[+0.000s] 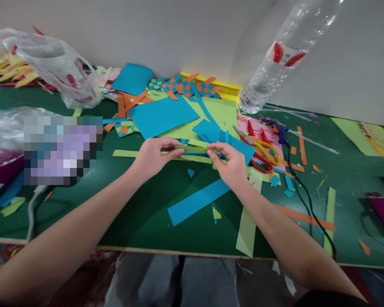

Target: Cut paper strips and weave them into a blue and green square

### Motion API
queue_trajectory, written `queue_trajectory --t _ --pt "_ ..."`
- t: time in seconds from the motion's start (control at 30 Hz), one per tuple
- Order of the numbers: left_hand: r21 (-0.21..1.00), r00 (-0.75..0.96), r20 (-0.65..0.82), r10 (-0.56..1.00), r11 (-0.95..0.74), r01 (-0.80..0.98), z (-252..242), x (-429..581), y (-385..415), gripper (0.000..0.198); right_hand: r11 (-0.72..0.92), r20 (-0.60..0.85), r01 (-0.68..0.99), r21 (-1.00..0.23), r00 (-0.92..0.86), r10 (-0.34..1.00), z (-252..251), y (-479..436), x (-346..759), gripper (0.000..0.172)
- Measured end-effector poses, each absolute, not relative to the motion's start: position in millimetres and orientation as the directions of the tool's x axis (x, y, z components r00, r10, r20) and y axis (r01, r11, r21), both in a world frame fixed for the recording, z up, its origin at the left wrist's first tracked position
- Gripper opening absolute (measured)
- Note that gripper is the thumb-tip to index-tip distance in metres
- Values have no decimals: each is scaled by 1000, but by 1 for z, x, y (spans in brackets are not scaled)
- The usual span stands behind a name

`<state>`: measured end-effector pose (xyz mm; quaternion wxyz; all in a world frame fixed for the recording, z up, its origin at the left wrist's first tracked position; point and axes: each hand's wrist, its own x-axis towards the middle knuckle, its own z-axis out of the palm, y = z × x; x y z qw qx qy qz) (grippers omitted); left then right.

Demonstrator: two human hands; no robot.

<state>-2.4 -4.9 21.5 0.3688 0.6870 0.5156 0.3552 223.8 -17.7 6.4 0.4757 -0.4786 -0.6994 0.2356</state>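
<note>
My left hand (154,157) and my right hand (228,163) pinch the two ends of a narrow green paper strip (194,150), held level just above the table. A thin blue edge shows along the strip's lower side; whether it belongs to the same piece, I cannot tell. Behind and beneath my fingers lies another light green strip (124,153), sticking out to the left. A wide blue paper strip (198,200) lies slanted below my right hand. Beside that hand, to the right, rest scissors (269,152) with yellow and red handles.
Blue sheets (163,114) and woven paper pieces (192,87) are spread toward the wall. A plastic bottle (284,55) leans at the back right. A glue gun (277,128) trails a black cord (297,175). At left are a plastic bag (60,68) and a pixelated object (64,149).
</note>
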Motion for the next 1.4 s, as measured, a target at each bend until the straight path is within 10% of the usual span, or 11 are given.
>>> queue_trajectory --t 1.4 --pt "911 128 109 986 -151 383 22 -5 -2 13 420 450 233 -877 92 888 4 -15 225 19"
